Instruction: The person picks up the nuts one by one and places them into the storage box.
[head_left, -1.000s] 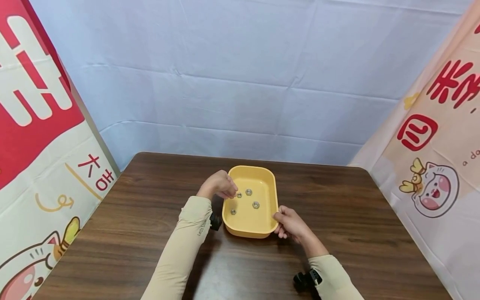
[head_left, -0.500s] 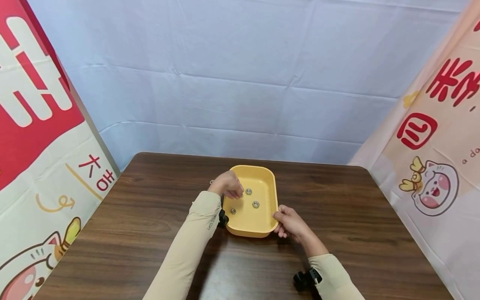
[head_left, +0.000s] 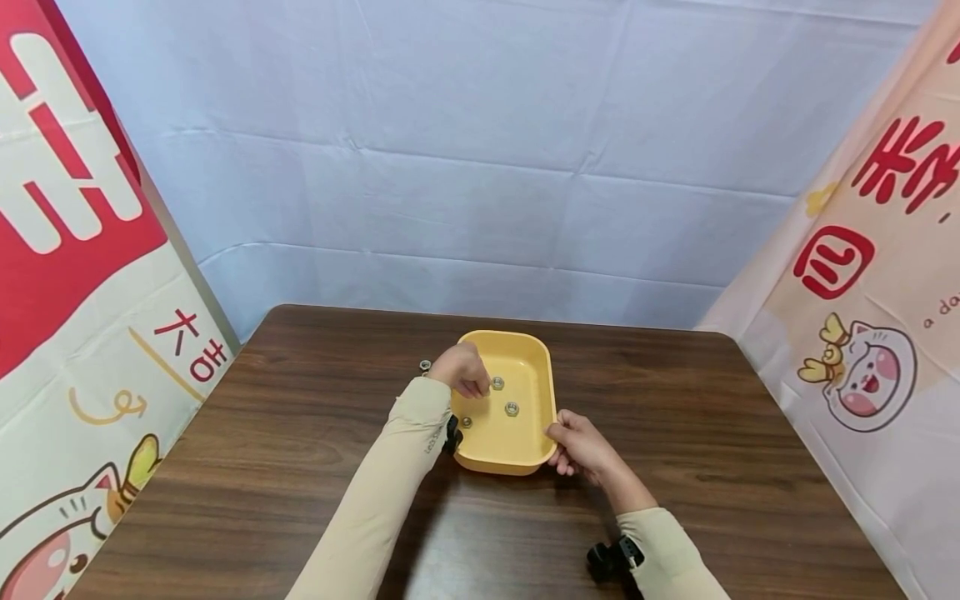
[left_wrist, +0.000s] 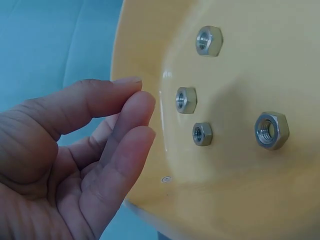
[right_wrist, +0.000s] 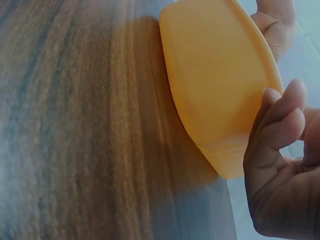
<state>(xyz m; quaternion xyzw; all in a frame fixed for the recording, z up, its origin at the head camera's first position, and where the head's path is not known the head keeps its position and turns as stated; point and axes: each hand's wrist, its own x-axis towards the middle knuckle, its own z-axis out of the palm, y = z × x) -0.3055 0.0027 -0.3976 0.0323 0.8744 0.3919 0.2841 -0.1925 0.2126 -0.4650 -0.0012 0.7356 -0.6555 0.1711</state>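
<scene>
My left hand (head_left: pixel 463 370) hangs over the left side of the yellow tray (head_left: pixel 517 454), fingers curled. In the left wrist view, the thumb and fingertips of that hand (left_wrist: pixel 80 155) meet, with nothing visible between them. Several metal nuts lie on the tray floor, among them a larger one (left_wrist: pixel 271 131) and a small one (left_wrist: pixel 202 134). My right hand (head_left: pixel 583 450) grips the tray's near right rim; in the right wrist view, its thumb is at the rim and curled fingers (right_wrist: pixel 282 122) touch the outer wall.
Another nut (head_left: pixel 425 366) rests on the brown wooden table (head_left: pixel 300 433), just left of the tray beside my left wrist. A pale cloth (head_left: pixel 480 167) hangs behind the table, and printed cloths hang on both sides.
My left hand has moved rightward, farther over the tray, uncovering the nut outside it and covering one inside from the head view. My right hand and the tray stay practically still.
</scene>
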